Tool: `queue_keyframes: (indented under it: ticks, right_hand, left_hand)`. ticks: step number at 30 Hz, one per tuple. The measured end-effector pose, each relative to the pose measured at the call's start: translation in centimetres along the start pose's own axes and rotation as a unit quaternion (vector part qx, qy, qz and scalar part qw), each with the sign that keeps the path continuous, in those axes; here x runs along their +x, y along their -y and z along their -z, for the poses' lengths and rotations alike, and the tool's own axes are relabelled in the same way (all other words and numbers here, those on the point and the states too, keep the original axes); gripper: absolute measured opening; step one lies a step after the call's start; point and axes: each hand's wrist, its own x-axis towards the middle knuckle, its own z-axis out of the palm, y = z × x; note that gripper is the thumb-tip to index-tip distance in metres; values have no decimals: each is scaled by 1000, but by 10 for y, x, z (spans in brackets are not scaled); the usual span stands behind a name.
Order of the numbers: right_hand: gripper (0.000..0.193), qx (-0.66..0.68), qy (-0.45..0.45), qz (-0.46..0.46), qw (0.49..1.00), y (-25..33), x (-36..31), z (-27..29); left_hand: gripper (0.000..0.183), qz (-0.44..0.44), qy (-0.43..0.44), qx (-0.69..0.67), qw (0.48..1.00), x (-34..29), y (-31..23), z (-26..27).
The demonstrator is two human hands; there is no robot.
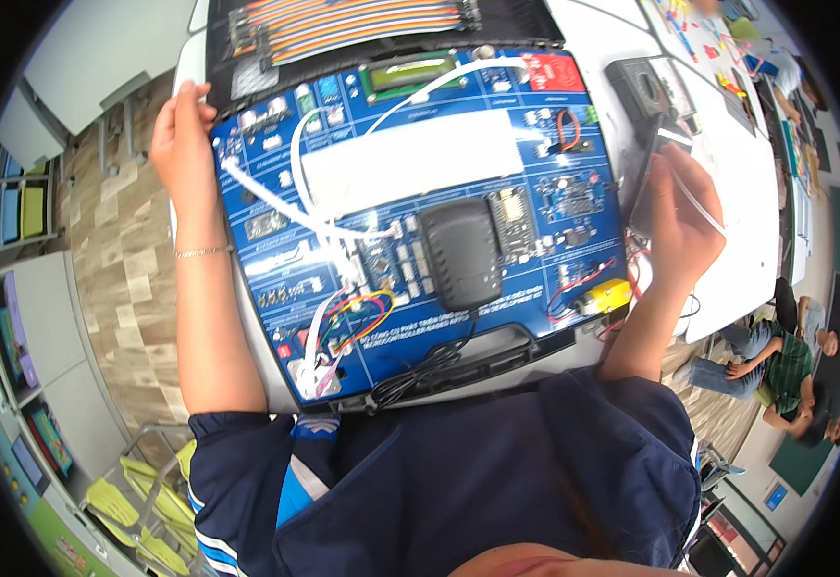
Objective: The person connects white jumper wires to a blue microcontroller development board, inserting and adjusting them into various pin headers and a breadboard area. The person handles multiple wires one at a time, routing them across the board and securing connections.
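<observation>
An open electronics kit case (410,332) with a blue board lies on the table before me. My left hand (182,144) is at its upper left edge, fingers curled against the rim. Over on the right, my right hand (686,216) is closed on a dark flat slab that looks like a smartphone (643,197), partly hidden by the fingers. A thin white cord passes by that hand. On the board are a white breadboard (415,163), a black computer mouse (461,252), a green display module (412,77) and a yellow motor (605,296). White ribbon-like cables (271,199) link several modules.
The case lid (362,29) stands behind, holding rainbow jumper wires. A black multimeter (646,91) lies to the right on the white table (742,183). Red and black leads hang by the case's right side. Seated people (785,365) and green chairs (141,500) are around.
</observation>
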Motion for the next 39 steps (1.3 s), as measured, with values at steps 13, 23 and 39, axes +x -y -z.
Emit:
queue_keyframes:
  ticks: [13, 23, 39]
  right_hand:
    - [24, 66, 7, -2, 998, 16, -16, -5]
    - [28, 58, -2, -17, 998, 17, -13, -1]
    - [22, 59, -28, -58, 996, 23, -14, -3]
  left_hand:
    - [25, 2, 3, -18, 1000, -2, 0, -2]
    - [26, 21, 1, -46, 999, -6, -6, -5]
    - [27, 5, 3, -16, 1000, 2, 4, 0]
